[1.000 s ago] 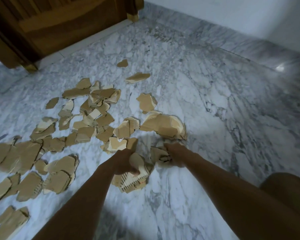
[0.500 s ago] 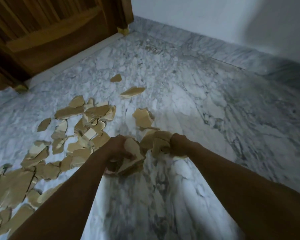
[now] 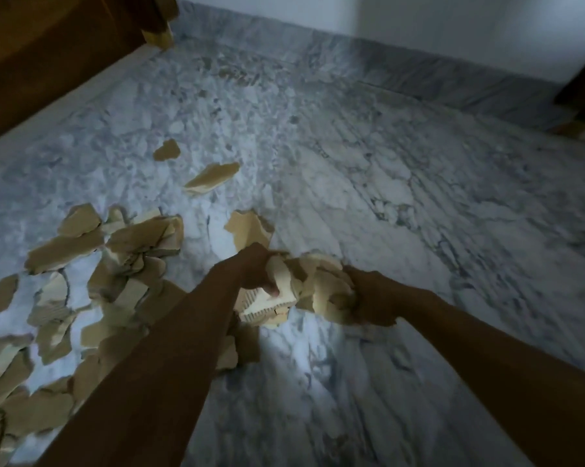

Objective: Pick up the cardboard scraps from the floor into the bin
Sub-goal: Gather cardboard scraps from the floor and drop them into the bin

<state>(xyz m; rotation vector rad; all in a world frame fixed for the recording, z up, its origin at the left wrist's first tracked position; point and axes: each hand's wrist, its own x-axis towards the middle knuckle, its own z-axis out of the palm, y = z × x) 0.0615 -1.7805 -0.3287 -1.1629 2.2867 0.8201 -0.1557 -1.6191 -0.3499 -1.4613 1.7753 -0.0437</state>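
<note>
Marble floor [image 3: 402, 203], grey-white and veined, fills most of your view and runs to a white wall [image 3: 452, 25] at the far edge. Brown wooden door panel [image 3: 48, 55], one, sits in the far left corner. Loose cardboard scraps [image 3: 122, 264], many, lie spread over the floor on your left, partly hidden under your left forearm. Held bundle of scraps [image 3: 311, 281], one, hangs above the floor between your two hands, with a corrugated edge showing underneath. Your left hand [image 3: 254, 267] grips the bundle's left side, fingers curled round it. Your right hand [image 3: 372, 301] clutches its right side, fingers wrapped under. Single pieces, three, lie apart beyond your hands: a jagged scrap [image 3: 249, 229] just behind the left hand, a long scrap [image 3: 213, 178] farther off, and a small scrap [image 3: 167, 150] farthest.
</note>
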